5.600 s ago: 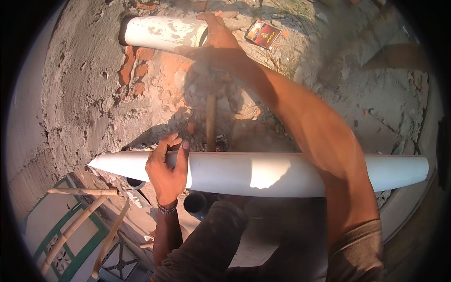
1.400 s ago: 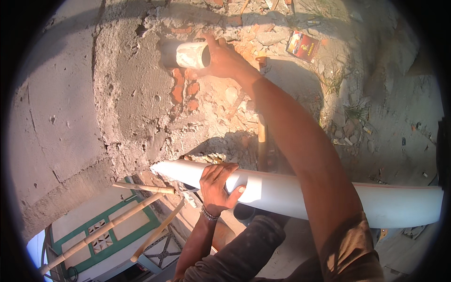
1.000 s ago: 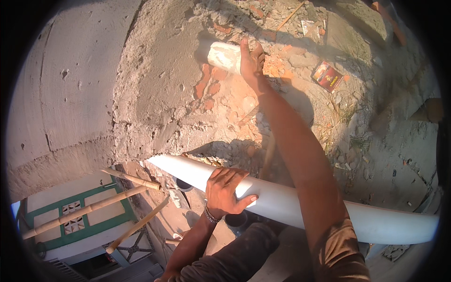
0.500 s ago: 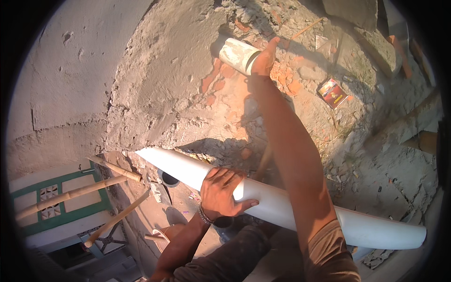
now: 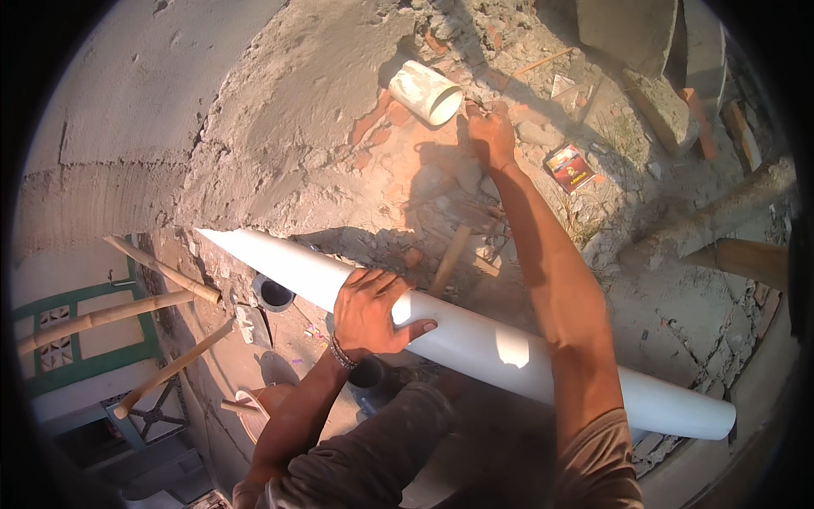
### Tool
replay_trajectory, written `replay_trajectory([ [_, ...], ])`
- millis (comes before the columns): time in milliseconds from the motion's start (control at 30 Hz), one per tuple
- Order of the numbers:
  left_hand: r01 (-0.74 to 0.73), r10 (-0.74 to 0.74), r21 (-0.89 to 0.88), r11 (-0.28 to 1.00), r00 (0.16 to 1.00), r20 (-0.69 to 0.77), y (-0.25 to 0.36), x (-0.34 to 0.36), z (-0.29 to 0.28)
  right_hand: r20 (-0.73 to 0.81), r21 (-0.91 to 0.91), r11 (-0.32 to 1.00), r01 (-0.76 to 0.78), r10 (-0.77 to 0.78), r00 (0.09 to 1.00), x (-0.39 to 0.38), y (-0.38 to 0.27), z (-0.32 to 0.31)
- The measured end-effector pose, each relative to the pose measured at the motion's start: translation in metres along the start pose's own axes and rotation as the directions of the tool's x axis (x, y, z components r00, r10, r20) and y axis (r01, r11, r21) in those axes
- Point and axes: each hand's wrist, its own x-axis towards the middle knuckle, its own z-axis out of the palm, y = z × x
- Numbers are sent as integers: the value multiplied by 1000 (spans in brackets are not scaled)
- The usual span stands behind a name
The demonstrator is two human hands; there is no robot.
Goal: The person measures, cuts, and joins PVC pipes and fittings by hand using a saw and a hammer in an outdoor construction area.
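A long white plastic pipe (image 5: 462, 338) slants across in front of me, lower at its right end. My left hand (image 5: 369, 312) grips it from above, fingers over the top and thumb stretched along its side. Farther off, a short, cement-smeared pipe stub (image 5: 420, 92) juts from the rough wall, its open end toward the right. My right hand (image 5: 492, 134) is just right of that opening, apart from it, over the rubble. Its fingers are curled in; whether they hold anything is hidden. My right forearm passes over the long pipe.
Broken brick and mortar cover the ground around the stub, with a red and dark cigarette pack (image 5: 571, 168) on it. Bamboo poles (image 5: 110, 321) lean at the left, near a dark round pipe opening (image 5: 275, 293) and a bucket (image 5: 254, 407). Concrete slabs (image 5: 629, 34) stand at the far right.
My right hand has come off the rim of the stub and moved right, its fingers now curled. My left hand stays on the long pipe. The whole view has shifted slightly.
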Motion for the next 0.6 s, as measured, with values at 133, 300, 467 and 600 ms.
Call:
replay_trajectory([
  [133, 28, -28, 37, 999, 1000, 5, 0, -10, -4, 188, 205, 972, -115, 77, 979, -12, -26, -6],
  [300, -11, 11, 9, 1000, 999, -46, -1, -7, 2, 201, 434, 892, -127, 41, 979, -17, -74, 17],
  [467, 34, -33, 41, 999, 999, -30, 3, -9, 0, 197, 554, 821, -138, 32, 980, -27, -81, 13],
  [600, 15, -11, 47, 999, 997, -81, 3, -12, 5, 250, 330, 932, -150, 67, 966, -52, -63, -61],
])
